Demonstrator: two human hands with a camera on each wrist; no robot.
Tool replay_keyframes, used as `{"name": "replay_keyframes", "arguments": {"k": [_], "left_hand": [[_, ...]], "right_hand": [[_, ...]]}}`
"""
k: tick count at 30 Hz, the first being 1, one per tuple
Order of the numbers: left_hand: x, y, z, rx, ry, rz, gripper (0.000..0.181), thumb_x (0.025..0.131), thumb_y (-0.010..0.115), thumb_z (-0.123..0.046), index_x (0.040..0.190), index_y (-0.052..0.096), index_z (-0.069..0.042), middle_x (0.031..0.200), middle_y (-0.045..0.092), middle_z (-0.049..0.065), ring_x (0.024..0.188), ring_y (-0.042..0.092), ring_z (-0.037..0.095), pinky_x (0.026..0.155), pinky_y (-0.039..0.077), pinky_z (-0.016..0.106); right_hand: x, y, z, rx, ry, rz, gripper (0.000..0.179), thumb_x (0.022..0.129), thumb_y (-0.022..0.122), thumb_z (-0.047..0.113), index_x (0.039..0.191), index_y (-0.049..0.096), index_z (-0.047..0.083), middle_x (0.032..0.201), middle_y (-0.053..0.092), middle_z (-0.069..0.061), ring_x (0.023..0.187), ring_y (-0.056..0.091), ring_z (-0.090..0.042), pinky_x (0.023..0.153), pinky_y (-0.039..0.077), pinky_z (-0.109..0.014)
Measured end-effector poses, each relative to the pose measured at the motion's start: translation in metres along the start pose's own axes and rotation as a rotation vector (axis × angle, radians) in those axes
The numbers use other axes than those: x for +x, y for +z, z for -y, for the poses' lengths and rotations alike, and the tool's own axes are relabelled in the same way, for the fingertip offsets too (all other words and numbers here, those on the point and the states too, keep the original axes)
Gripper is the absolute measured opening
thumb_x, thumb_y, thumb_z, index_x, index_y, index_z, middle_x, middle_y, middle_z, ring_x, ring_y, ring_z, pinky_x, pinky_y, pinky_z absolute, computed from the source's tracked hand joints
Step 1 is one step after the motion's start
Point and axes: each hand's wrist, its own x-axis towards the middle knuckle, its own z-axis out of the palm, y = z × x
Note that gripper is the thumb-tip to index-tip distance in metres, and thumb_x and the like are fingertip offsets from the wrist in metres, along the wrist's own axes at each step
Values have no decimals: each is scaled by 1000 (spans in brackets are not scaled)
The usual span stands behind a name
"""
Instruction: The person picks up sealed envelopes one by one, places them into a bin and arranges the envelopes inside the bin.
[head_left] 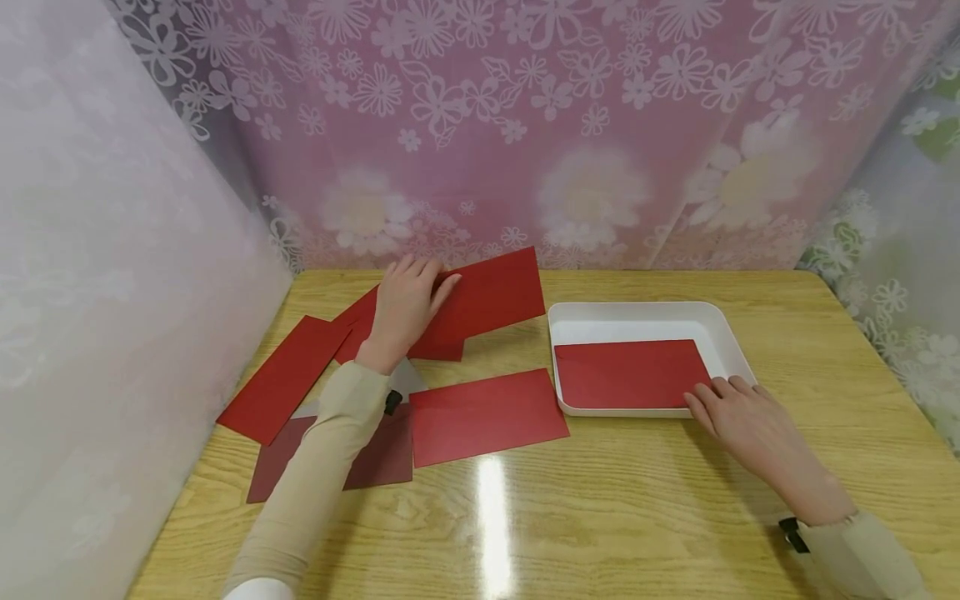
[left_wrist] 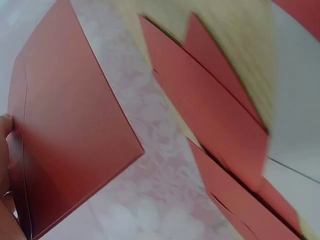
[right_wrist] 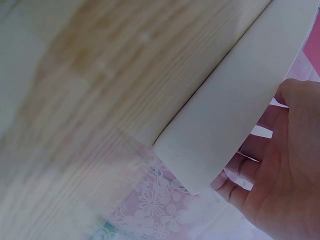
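Envelopes [head_left: 286, 379] clutter the table [head_left: 637, 500] beside the tray [head_left: 637, 322].

The right hand [right_wrist: 287, 185] shows its palm side, its fingers [right_wrist: 256, 146] at the rim of a white tray [right_wrist: 220, 117], with bright gaps between them. The tray's plain outer wall slants away to the upper right of the fingers, its near corner just below and left of them. Farther left, a wood-grained surface [right_wrist: 150, 70] blurs. Below and left of the fingers hangs flowered cloth [right_wrist: 155, 202]; above and right, a pinkish-red patch [right_wrist: 313, 47] is cut off.
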Motion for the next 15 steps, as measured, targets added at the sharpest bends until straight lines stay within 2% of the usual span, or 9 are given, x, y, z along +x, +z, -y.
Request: {"name": "replay_keyframes", "arguments": {"k": [1, 3, 6, 9, 11, 12, 13, 14, 15], "left_hand": [[2, 0, -4, -5, 2, -4, 31, 102, 61, -35, 91, 62, -7, 84, 67, 8, 84, 58, 27, 72, 43, 39], [7, 0, -11, -18, 10, -9, 31, 103, 61, -35, 93, 63, -6, 87, 68, 8, 86, 58, 27, 72, 43, 39], [14, 1, -25, -38, 27, -11, 31, 103, 61, -36, 94, 64, -6, 90, 69, 8, 88, 59, 27, 73, 44, 39], [19, 6, -40, -63, 55, -7, 31, 102, 61, -37, 98, 66, -7, 94, 70, 7, 91, 60, 26, 78, 49, 38], [23, 10, -51, -90, 73, 1, 30, 102, 62, -36, 102, 68, -7, 97, 71, 7, 94, 61, 24, 82, 51, 37], [24, 12, -56, -103, 83, 5, 29, 102, 62, -36, 102, 69, -7, 97, 71, 6, 95, 61, 24, 84, 51, 37], [26, 14, -61, -115, 94, 7, 29, 102, 62, -35, 103, 69, -7, 97, 71, 6, 96, 62, 23, 86, 52, 36], [28, 16, -66, -127, 104, 11, 28, 101, 63, -35, 104, 70, -8, 98, 71, 6, 96, 61, 23, 87, 51, 36], [30, 17, -71, -136, 112, 13, 27, 101, 63, -34, 104, 70, -8, 97, 70, 5, 95, 61, 22, 87, 51, 35]], "right_hand": [[0, 0, 0, 6, 10, 2, 82, 107, -4, 39, 110, 66, -2, 94, 61, -15, 80, 54, -34, 67, 51, -49], [0, 0, 0, 16, 27, 6, 84, 106, -5, 42, 110, 66, -3, 95, 62, -15, 80, 55, -34, 68, 52, -50], [0, -2, 1, 11, 32, 10, 86, 105, -7, 42, 111, 66, -2, 96, 62, -15, 81, 55, -34, 68, 52, -50], [-1, -2, 1, 11, 38, 3, 80, 109, -2, 41, 111, 66, -1, 95, 62, -14, 81, 54, -34, 66, 52, -49], [-1, -3, 1, 10, 45, 17, 53, 114, 25, 31, 112, 66, -1, 95, 62, -14, 82, 54, -33, 67, 52, -49], [-1, -3, 1, 6, 43, 28, 37, 111, 40, 25, 112, 66, -2, 96, 62, -15, 82, 54, -34, 67, 52, -49], [-1, -3, 1, 4, 40, 38, 24, 105, 54, 17, 113, 66, -2, 97, 63, -15, 83, 54, -34, 68, 52, -49], [-1, -4, 1, -2, 33, 49, 23, 96, 65, 11, 114, 66, -2, 98, 63, -16, 83, 55, -34, 69, 52, -49], [-1, -4, 1, -3, 28, 57, 31, 85, 74, 6, 114, 66, -3, 98, 63, -16, 83, 55, -34, 69, 52, -49]]}}
